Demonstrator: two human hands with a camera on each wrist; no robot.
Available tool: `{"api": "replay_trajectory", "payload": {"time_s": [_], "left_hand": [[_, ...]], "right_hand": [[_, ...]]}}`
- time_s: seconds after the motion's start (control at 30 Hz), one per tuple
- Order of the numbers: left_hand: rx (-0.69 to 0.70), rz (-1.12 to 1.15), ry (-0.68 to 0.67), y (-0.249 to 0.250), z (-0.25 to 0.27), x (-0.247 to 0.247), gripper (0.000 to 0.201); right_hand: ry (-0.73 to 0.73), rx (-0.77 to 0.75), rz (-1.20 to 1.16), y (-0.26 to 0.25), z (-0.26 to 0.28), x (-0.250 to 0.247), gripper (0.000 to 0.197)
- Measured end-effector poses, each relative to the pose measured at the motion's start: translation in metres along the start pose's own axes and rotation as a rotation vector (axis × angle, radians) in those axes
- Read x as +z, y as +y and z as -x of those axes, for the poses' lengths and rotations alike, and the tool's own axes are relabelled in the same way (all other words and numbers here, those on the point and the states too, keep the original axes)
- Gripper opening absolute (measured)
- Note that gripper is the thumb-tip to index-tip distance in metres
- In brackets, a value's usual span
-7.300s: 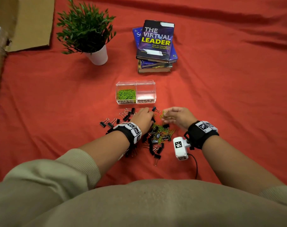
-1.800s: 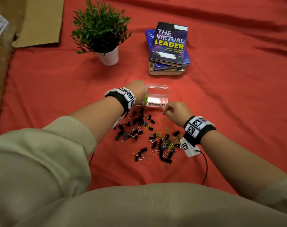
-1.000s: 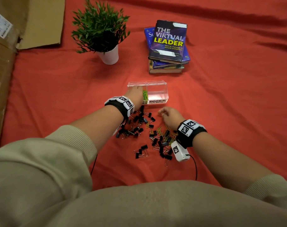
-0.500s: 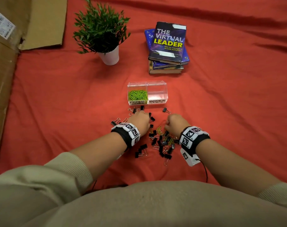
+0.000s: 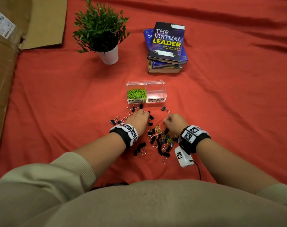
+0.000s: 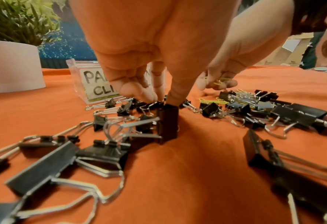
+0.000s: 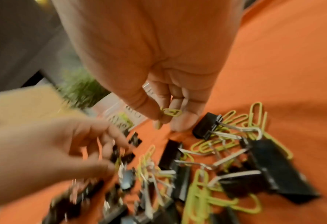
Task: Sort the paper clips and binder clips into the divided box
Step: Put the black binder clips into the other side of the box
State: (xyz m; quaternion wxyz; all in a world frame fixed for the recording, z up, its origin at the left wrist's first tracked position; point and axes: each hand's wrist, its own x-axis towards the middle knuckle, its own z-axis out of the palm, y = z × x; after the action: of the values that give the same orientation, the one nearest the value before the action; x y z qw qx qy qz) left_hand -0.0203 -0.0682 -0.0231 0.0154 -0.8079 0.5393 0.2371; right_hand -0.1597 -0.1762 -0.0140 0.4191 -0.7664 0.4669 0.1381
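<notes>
A see-through plastic box with two parts [image 5: 162, 89] sits on the red cloth [image 5: 221, 104], with its long side running left to right. The left part, marked "PAPER CLIPS", holds a heap of green paper clips [image 5: 136, 93]. The right part, marked "BINDER CLIPS", looks bare inside. Just in front of the box lies a messy pile of small black binder clips with silver wire handles [image 5: 159, 141], and a few loose yellow-green paper clips [image 7: 235, 121] are mixed in, pointing every which way. The left hand [image 5: 138, 119] reaches down into the left side of the pile. Its fingertips [image 6: 149, 95] are bent down onto the binder clips there, and one clip [image 6: 168, 123] stands up on its end right under the thumb. I cannot tell if the hand has really got hold of one. The right hand [image 5: 174, 122] is curled over the right side of the pile, just off the cloth. Its thumb and fingers pinch one small yellow-green paper clip [image 7: 172, 112], which lies about flat with its long side going across. One more binder clip [image 5: 164, 109] lies alone, near the right front corner of the box. Farther back stand a green plant in a white pot [image 5: 105, 38] and a stack of books [image 5: 166, 49]. Brown cardboard [image 5: 6, 66] lies along the left edge.
</notes>
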Motion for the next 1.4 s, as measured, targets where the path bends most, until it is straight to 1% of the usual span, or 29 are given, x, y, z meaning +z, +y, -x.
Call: {"api": "replay_trajectory", "payload": {"time_s": [0.07,0.17,0.2,0.23,0.3,0.37,0.4,0.47,0.53,0.6,0.73,0.8,0.93,1.03,1.1,1.17,1.23,1.3,1.37,1.4], "left_hand": [[-0.007,-0.008,-0.008,-0.002,-0.001,0.001,0.034],[-0.006,0.022,-0.011,-0.003,-0.002,-0.001,0.030],[-0.005,0.051,-0.017,-0.004,-0.002,-0.002,0.029],[-0.014,0.096,-0.022,-0.004,-0.002,-0.004,0.026],[-0.042,0.221,-0.013,-0.006,-0.003,-0.006,0.017],[-0.061,0.358,0.007,-0.007,-0.002,-0.009,0.006],[-0.071,0.429,0.023,-0.006,-0.001,-0.011,0.006],[-0.133,0.584,0.065,-0.006,0.001,-0.014,0.019],[-0.203,0.723,0.104,-0.005,0.002,-0.016,0.025],[-0.228,0.792,0.087,-0.005,0.002,-0.014,0.024],[-0.227,0.797,0.032,0.001,0.005,-0.007,0.012],[-0.247,0.785,-0.017,0.006,0.007,-0.002,0.018],[-0.257,0.804,-0.100,0.010,0.011,0.007,0.034],[-0.224,0.732,-0.103,0.015,0.013,0.005,0.032],[-0.216,0.640,-0.077,0.017,0.013,0.009,0.026],[-0.181,0.551,-0.098,0.017,0.015,0.014,0.021],[-0.148,0.511,-0.121,0.017,0.017,0.017,0.010],[-0.162,0.561,-0.098,0.015,0.018,0.017,0.007],[-0.210,0.657,-0.056,0.013,0.019,0.014,0.006],[-0.233,0.695,-0.040,0.012,0.019,0.013,0.008]], "right_hand": [[-0.027,0.092,-0.271,0.002,0.000,-0.007,0.028],[-0.096,0.147,-0.591,-0.002,-0.002,-0.014,0.026],[-0.115,0.149,-0.636,-0.005,-0.003,-0.013,0.022],[-0.123,0.140,-0.629,-0.006,-0.003,-0.011,0.018],[-0.114,0.087,-0.439,-0.008,-0.005,-0.004,0.013],[-0.065,-0.008,-0.173,-0.011,-0.006,0.002,0.014],[-0.035,-0.052,-0.052,-0.013,-0.006,0.005,0.017],[0.006,-0.135,0.134,-0.016,-0.005,0.008,0.019],[0.001,-0.232,0.251,-0.017,-0.002,0.011,0.016],[-0.026,-0.294,0.348,-0.014,0.000,0.014,0.022],[-0.040,-0.293,0.387,-0.010,0.002,0.020,0.026],[-0.034,-0.267,0.353,-0.010,0.002,0.022,0.024],[-0.082,-0.158,0.252,-0.010,-0.001,0.022,0.023],[-0.095,-0.169,0.241,-0.007,-0.001,0.020,0.017],[-0.098,-0.154,0.178,-0.004,-0.001,0.018,0.012],[-0.114,-0.098,0.014,-0.001,-0.001,0.012,0.006],[-0.140,-0.045,-0.163,0.005,-0.001,0.003,0.007],[-0.184,-0.009,-0.361,0.011,0.000,-0.007,0.011],[-0.254,0.023,-0.635,0.013,0.004,-0.016,0.013],[-0.287,0.031,-0.750,0.013,0.005,-0.019,0.015]]}}
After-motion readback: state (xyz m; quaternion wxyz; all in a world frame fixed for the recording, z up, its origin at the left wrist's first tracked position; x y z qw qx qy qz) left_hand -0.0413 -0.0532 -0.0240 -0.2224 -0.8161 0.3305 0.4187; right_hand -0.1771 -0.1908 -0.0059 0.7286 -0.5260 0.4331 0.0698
